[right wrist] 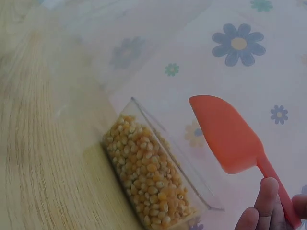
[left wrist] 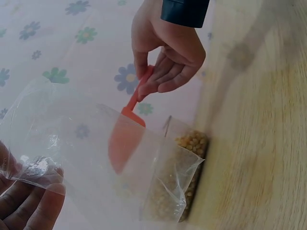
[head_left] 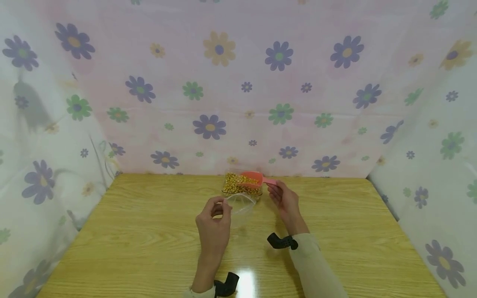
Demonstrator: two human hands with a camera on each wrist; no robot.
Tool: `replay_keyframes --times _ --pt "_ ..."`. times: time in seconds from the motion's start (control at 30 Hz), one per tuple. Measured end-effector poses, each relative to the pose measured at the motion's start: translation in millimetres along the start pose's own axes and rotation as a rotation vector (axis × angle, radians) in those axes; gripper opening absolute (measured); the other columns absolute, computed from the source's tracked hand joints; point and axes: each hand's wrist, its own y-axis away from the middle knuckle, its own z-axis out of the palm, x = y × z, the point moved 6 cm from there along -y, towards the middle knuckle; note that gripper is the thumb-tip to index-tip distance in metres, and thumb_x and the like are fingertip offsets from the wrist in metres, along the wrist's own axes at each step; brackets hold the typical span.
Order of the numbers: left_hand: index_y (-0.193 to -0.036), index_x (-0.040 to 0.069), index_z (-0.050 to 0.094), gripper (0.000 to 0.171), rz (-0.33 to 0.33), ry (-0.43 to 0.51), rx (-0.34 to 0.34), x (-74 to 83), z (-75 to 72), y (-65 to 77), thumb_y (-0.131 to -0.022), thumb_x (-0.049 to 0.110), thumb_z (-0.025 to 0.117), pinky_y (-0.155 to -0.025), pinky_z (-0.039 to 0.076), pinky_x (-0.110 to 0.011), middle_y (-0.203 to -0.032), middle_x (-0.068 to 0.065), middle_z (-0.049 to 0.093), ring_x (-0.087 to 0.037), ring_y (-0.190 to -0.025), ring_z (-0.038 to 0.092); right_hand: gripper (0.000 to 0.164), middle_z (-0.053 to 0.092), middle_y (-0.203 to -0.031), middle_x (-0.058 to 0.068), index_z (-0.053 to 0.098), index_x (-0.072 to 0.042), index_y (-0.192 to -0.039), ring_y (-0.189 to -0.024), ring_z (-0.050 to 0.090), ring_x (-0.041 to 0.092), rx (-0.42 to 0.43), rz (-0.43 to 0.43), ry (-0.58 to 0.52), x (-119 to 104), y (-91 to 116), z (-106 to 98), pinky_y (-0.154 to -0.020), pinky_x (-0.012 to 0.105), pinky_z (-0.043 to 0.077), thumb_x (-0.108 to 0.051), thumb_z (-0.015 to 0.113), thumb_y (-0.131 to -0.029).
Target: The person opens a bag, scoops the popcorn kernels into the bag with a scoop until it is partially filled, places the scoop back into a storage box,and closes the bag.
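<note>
My left hand pinches the edge of a clear plastic bag, whose mouth gapes toward the box. My right hand grips the thin handle of a red scoop between thumb and fingers. The scoop is over a clear rectangular box full of yellow corn kernels. From the head view, kernels show within the scoop's outline. In the right wrist view the scoop appears above the box, its red underside toward the camera. Through the bag, the left wrist view shows the scoop and box.
The box stands at the back of a wood-grain table, close to a flowered cloth hung as a back wall. More flowered cloth flanks the table on both sides. A black wrist mount is strapped to each wrist.
</note>
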Motion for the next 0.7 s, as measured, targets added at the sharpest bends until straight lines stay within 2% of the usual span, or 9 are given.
replay_keyframes --times 0.17,0.43,0.7 --pt "-0.094 -0.002 0.07 0.01 0.012 0.009 0.007 1.2 -0.2 0.2 -0.099 0.004 0.063 -0.053 0.055 -0.02 -0.074 -0.015 0.073 -0.025 -0.065 0.072 0.026 0.077 -0.08 -0.003 0.072 -0.011 -0.098 -0.071 0.072 0.005 -0.028 0.013 -0.025 1 7 2 -0.071 0.02 0.057 -0.02 0.051 -0.108" --pt "-0.095 -0.002 0.07 0.008 0.009 -0.016 0.004 0.0 -1.2 -0.1 -0.098 0.002 0.064 -0.053 0.055 -0.02 -0.074 -0.013 0.073 -0.023 -0.065 0.071 0.03 0.077 -0.077 -0.004 0.074 -0.016 -0.088 -0.069 0.072 0.004 -0.031 0.007 -0.075 0 20 5 -0.07 0.02 0.057 -0.022 0.052 -0.108" --pt "-0.095 0.001 0.071 0.009 -0.031 -0.009 0.003 -2.7 2.0 1.4 -0.099 0.004 0.063 -0.053 0.055 -0.02 -0.076 -0.011 0.074 -0.022 -0.066 0.071 0.027 0.077 -0.08 -0.005 0.074 -0.016 -0.092 -0.071 0.07 0.003 -0.024 -0.011 -0.093 -7 41 8 -0.071 0.018 0.056 -0.024 0.053 -0.108"
